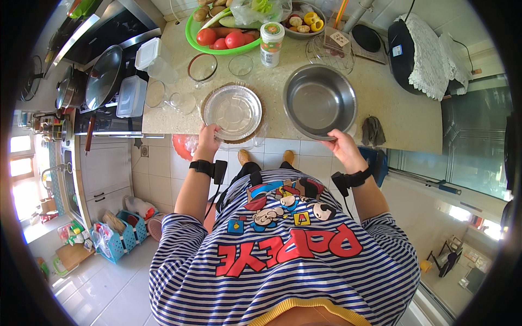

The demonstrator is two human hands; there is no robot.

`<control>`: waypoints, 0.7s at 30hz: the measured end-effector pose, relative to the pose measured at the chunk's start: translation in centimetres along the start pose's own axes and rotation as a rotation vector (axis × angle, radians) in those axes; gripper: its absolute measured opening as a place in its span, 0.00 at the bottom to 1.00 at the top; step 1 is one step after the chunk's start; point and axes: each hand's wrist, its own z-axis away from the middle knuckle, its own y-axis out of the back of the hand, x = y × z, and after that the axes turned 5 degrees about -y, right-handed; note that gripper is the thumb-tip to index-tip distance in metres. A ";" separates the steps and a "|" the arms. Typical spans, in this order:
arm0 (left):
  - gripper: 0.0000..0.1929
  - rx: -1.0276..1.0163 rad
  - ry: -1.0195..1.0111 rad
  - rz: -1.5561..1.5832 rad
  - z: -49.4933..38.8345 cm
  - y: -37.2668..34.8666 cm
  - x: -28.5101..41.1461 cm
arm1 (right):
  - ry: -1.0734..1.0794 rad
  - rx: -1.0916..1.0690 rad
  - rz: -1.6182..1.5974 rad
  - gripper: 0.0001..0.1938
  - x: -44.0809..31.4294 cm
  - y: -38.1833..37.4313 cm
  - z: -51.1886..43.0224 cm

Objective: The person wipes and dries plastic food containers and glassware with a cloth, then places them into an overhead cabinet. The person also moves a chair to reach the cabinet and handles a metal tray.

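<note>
My left hand [209, 138] grips the near-left rim of a round aluminium foil pan [232, 112]. Beneath the pan, a brown scalloped-edge round [263, 106] shows, with clear plastic around it. On the other side, my right hand [341, 147] pinches the near rim of a deep stainless steel bowl [320, 102], its thumb over the edge. Both vessels look empty and are at the counter's front edge. Just right of the bowl lies a crumpled dark grey cloth [372, 131].
Behind stand a green basket of vegetables [191, 38], a white canister [272, 45], a bowl of cut vegetables [322, 34] and a wire rack [312, 53]. Glass bowls [202, 67] and plastic containers [132, 95] are to the left, beside a lidded wok [104, 77] on the stove.
</note>
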 end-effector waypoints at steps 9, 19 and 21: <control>0.25 0.230 0.404 0.523 -0.6 -1.5 1.2 | 0.150 0.096 -0.041 0.11 -4.6 4.4 3.7; 0.30 0.288 0.252 0.552 1.7 -2.8 0.0 | 0.204 0.064 -0.079 0.13 -6.5 8.5 1.4; 0.30 0.288 0.295 0.512 2.0 -2.7 0.2 | 0.194 0.078 -0.083 0.13 -6.7 9.3 0.7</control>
